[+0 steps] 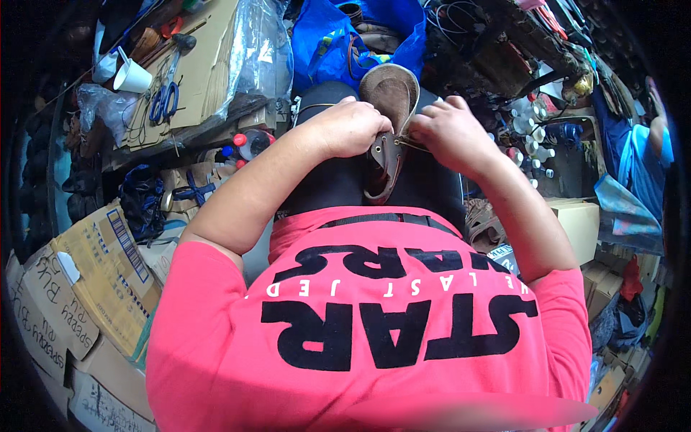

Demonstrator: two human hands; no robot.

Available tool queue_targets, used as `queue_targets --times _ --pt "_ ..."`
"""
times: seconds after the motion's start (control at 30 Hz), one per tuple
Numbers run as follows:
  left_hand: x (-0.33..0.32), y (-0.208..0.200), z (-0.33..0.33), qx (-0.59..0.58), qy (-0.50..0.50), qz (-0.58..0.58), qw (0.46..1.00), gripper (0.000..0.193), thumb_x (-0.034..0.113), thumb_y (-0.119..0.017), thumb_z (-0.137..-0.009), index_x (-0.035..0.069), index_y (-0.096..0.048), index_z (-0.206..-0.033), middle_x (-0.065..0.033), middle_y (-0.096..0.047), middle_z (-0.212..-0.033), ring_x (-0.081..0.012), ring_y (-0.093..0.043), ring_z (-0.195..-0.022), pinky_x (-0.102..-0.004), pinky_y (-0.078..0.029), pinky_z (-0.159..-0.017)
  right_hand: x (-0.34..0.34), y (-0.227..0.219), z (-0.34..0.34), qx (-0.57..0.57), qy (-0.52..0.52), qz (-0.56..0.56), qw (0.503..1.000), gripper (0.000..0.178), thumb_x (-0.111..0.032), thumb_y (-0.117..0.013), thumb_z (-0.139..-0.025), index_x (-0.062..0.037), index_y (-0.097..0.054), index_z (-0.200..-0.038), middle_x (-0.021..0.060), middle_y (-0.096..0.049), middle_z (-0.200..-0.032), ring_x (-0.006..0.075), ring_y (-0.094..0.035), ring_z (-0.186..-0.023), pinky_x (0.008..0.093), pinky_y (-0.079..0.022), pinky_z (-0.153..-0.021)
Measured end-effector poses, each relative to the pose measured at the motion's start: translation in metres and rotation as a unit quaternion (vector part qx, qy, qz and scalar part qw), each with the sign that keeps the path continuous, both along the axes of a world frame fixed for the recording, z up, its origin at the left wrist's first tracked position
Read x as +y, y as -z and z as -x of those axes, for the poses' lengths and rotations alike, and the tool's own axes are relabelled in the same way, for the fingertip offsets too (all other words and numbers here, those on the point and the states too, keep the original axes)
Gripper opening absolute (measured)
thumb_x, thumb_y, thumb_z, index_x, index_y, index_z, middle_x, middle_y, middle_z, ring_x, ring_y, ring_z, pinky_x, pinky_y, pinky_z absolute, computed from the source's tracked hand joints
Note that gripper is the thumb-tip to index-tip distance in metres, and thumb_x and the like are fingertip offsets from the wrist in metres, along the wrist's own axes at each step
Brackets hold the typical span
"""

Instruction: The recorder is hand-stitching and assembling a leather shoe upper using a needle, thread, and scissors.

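A brown lace-up shoe [392, 92] lies in my lap between my thighs, its rounded toe pointing away from me. Metal eyelets show along its darker leather collar. My left hand [351, 128] is closed at the shoe's left side, fingertips pinched close by the eyelets. A thin tan cord [317, 106] comes out to the left of that hand, apparently the lace's other end. From the eyelets, the tan shoelace [414, 146] runs right into my right hand [450, 135], whose fingers are closed on it. My fingers hide part of the shoe's opening.
Beyond my knees is a blue bag [317, 43] holding shoes. Blue-handled scissors [165, 101] and a white cup [132, 75] lie on cardboard at the left. Several plastic bottles [533, 137] stand at the right. Cardboard boxes [108, 266] are stacked at the lower left.
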State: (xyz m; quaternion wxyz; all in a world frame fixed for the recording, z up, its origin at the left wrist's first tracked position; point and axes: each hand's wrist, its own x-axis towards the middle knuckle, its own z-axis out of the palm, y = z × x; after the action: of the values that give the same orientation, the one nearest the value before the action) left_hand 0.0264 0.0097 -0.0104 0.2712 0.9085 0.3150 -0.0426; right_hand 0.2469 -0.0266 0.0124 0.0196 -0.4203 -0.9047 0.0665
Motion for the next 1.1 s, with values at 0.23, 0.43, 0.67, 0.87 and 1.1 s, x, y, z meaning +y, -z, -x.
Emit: queue_targets --times 0.23,0.43,0.67,0.87,1.1 --pt "-0.005 -0.003 0.037 -0.081 0.009 -0.038 0.996 0.018 0.008 -0.052 -0.080 0.010 -0.064 -0.093 -0.0107 -0.063 -0.088 -0.0290 -0.059 -0.090 -0.0407 -0.044 -0.080 0.008 0.023 -0.009 0.013 -0.074 0.014 0.997 0.009 -0.013 -0.055 -0.080 -0.0150 -0.058 -0.088 0.0040 -0.062 -0.080 0.0231 -0.059 -0.086 0.0388 -0.039 -0.084" --pt "-0.026 -0.016 0.098 -0.055 -0.053 -0.002 0.997 0.015 0.002 -0.054 -0.077 0.008 -0.062 -0.088 -0.0078 -0.063 -0.081 -0.0270 -0.060 -0.083 -0.0372 -0.043 -0.076 -0.016 0.010 -0.110 0.009 0.175 0.051 0.983 0.008 -0.006 -0.061 -0.079 -0.0078 -0.058 -0.087 0.0054 -0.061 -0.079 0.0232 -0.058 -0.077 0.0354 -0.043 -0.075" --pt "-0.022 -0.013 0.069 -0.050 -0.042 -0.075 0.995 0.010 0.007 -0.055 -0.079 0.008 -0.062 -0.086 -0.0081 -0.064 -0.081 -0.0273 -0.062 -0.081 -0.0401 -0.044 -0.074 -0.007 -0.014 -0.135 0.686 0.244 0.219 0.649 0.012 -0.016 -0.058 -0.092 -0.0060 -0.063 -0.094 0.0014 -0.060 -0.082 0.0109 -0.056 -0.077 0.0309 -0.045 -0.080" --pt "-0.021 -0.012 0.027 -0.094 -0.026 -0.120 0.988 0.009 0.008 -0.055 -0.079 0.008 -0.062 -0.084 -0.0081 -0.064 -0.080 -0.0269 -0.062 -0.080 -0.0396 -0.044 -0.073 0.016 -0.045 -0.079 0.684 0.086 0.159 0.707 0.015 -0.016 -0.052 -0.094 -0.0059 -0.060 -0.101 0.0069 -0.060 -0.103 0.0212 -0.055 -0.091 0.0362 -0.048 -0.083" --pt "-0.015 -0.006 0.016 -0.047 -0.016 -0.104 0.993 0.011 0.006 -0.055 -0.074 0.009 -0.062 -0.082 -0.0081 -0.064 -0.080 -0.0263 -0.062 -0.082 -0.0386 -0.044 -0.073 0.012 0.004 0.016 0.193 0.225 0.128 0.946 0.057 -0.040 -0.075 -0.072 -0.0041 -0.059 -0.113 0.0196 -0.064 -0.095 0.0320 -0.062 -0.089 0.0394 -0.049 -0.077"
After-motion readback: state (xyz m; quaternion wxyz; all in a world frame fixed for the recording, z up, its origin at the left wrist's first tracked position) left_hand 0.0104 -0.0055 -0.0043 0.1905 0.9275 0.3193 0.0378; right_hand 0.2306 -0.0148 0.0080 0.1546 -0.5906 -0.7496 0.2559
